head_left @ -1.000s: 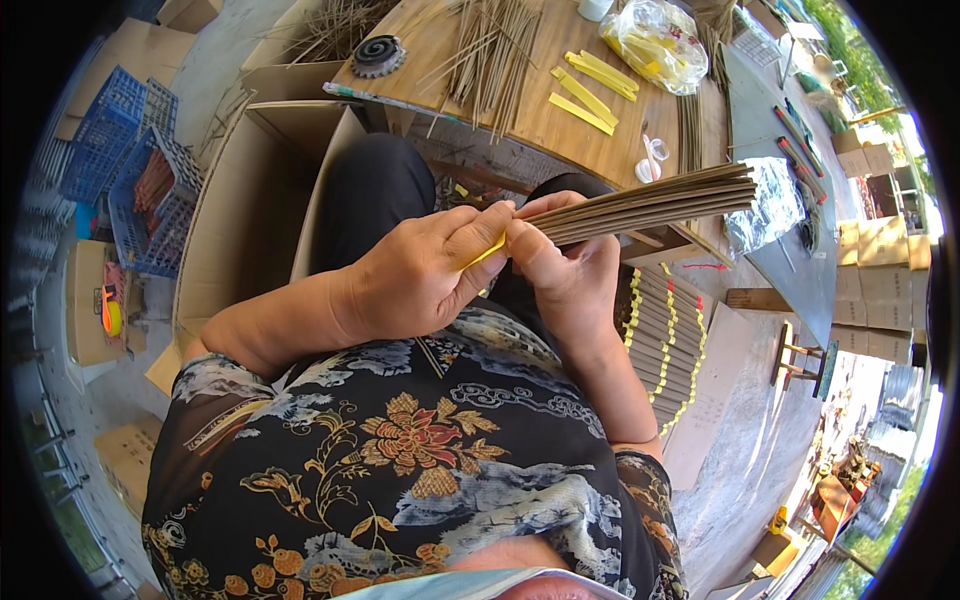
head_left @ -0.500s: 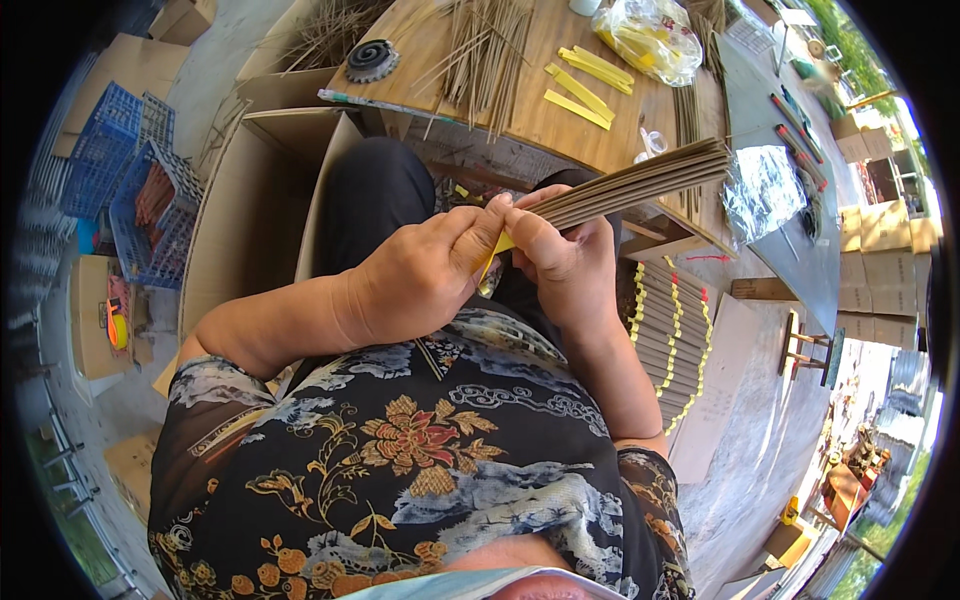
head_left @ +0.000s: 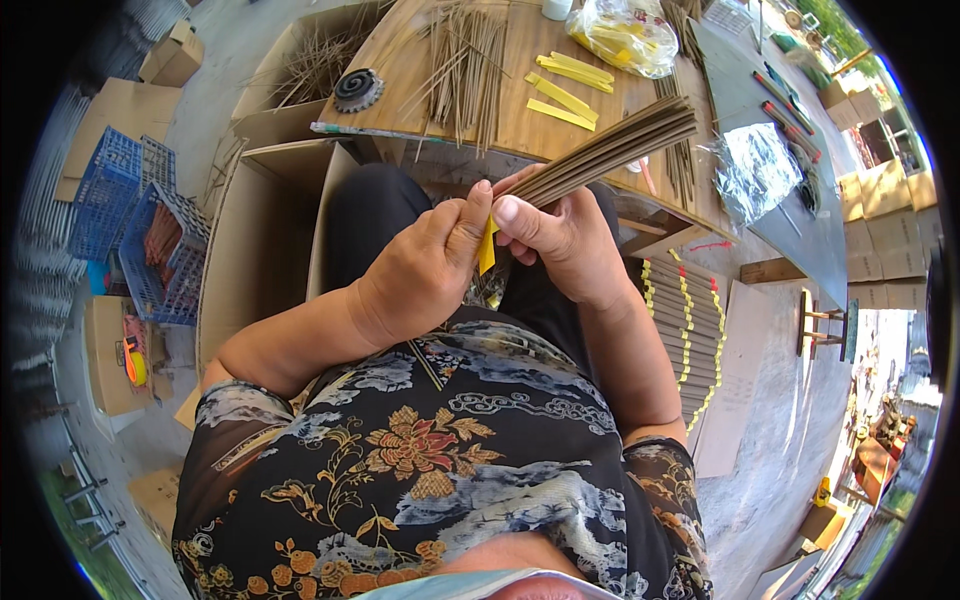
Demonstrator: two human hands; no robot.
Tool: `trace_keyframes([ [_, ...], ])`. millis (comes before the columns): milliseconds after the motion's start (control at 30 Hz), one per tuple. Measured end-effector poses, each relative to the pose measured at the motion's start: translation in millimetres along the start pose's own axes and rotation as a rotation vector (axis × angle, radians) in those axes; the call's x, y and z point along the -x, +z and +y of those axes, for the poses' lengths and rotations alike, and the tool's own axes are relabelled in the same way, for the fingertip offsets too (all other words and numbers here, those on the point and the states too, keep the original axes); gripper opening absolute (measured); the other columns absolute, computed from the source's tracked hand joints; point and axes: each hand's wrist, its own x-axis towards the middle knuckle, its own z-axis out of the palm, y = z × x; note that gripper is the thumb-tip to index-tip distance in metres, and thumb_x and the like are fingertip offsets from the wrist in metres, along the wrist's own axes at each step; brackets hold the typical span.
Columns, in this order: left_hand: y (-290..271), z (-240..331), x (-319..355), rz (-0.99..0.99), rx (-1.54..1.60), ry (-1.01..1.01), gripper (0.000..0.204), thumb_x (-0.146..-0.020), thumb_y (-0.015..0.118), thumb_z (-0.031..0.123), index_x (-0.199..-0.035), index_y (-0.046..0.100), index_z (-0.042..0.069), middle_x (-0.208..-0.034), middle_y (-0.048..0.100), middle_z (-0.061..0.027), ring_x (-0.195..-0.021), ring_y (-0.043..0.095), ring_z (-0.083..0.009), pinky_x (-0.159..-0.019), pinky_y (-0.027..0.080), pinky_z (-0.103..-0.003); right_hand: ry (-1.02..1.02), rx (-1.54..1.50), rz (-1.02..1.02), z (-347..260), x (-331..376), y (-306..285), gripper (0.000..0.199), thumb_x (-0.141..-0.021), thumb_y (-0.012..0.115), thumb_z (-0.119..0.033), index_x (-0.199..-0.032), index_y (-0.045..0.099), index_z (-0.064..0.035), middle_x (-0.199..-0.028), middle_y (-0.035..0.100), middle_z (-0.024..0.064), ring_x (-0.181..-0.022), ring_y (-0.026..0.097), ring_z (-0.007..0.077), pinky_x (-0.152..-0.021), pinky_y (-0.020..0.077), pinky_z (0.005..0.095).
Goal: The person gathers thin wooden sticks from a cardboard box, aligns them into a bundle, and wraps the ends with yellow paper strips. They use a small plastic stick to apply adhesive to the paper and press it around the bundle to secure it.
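A bundle of thin brown incense sticks [head_left: 610,148] slants up and to the right from between my hands, over my lap. My right hand [head_left: 565,235] is closed round its lower end, thumb pressed on top. A yellow paper strip [head_left: 488,250] hangs at that end of the bundle. My left hand [head_left: 425,255] pinches the strip against the sticks, its thumb and forefinger close to my right thumb. How far the strip goes round the bundle is hidden by my fingers.
Ahead, a wooden table [head_left: 400,100] bears loose sticks [head_left: 470,75], yellow strips [head_left: 565,100], a plastic bag [head_left: 625,38] and a dark coil [head_left: 357,90]. A cardboard box [head_left: 260,240] stands at my left. Yellow-banded bundles [head_left: 685,330] lie at my right, near a metal-topped table [head_left: 770,235].
The bundle's far end has tilted upward and away. More of the yellow strip now hangs below my fingers. The whole view has shifted slightly.
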Motion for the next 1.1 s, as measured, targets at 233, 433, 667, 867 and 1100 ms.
trace_keyframes([
  [233,-2.5,2.6,-4.3,-0.008,-0.013,-0.033,0.057,-0.071,0.056,-0.006,-0.122,0.032,-0.014,-0.091,0.051,-0.0188,-0.079,0.055,-0.029,-0.069,0.048,-0.032,-0.014,0.002,0.019,-1.7,-0.8,-3.0,0.03,-0.068,0.066,-0.011,-0.092,0.055,0.003,-0.069,0.053,0.0002,-0.057,0.046,0.0051,-0.049,0.0393,0.0189],
  [433,-3.8,3.6,-5.8,0.009,0.098,-0.094,0.056,-0.071,0.058,-0.006,-0.121,0.034,-0.013,-0.091,0.052,-0.0184,-0.078,0.056,-0.0298,-0.067,0.049,-0.032,0.024,0.111,-0.122,-7.5,-2.5,-6.9,0.034,-0.072,0.07,-0.014,-0.097,0.054,0.0021,-0.072,0.054,0.0006,-0.056,0.046,0.0045,-0.047,0.0379,0.018],
  [667,-11.5,5.4,-11.1,0.062,0.347,-0.171,0.051,-0.076,0.056,-0.006,-0.123,0.036,-0.006,-0.094,0.053,-0.0181,-0.078,0.058,-0.0284,-0.067,0.048,-0.03,-0.051,0.144,-0.112,-6.1,-4.2,-4.7,0.026,-0.075,0.067,-0.009,-0.096,0.054,0.0014,-0.071,0.056,0.0005,-0.054,0.046,0.0039,-0.045,0.0368,0.0171],
  [867,-18.9,4.8,-12.8,0.038,0.636,-0.275,0.046,-0.081,0.054,-0.003,-0.124,0.037,-0.006,-0.103,0.053,-0.0174,-0.091,0.056,-0.0199,-0.077,0.045,-0.027,0.002,0.146,-0.182,-19.3,-5.0,-3.8,0.031,-0.075,0.064,0.0,-0.098,0.045,0.0039,-0.084,0.059,0.0058,-0.078,0.057,0.0095,-0.067,0.048,0.0235],
  [1100,-25.4,2.2,-11.3,-0.062,1.0,-0.414,0.049,-0.082,0.052,-0.003,-0.127,0.033,-0.005,-0.108,0.052,-0.0115,-0.094,0.052,-0.0131,-0.079,0.043,-0.023,-0.107,0.131,-0.214,-17.7,-4.0,-2.6,0.033,-0.074,0.065,0.0,-0.1,0.044,0.0014,-0.082,0.06,0.0065,-0.075,0.058,0.0108,-0.065,0.048,0.024],
])
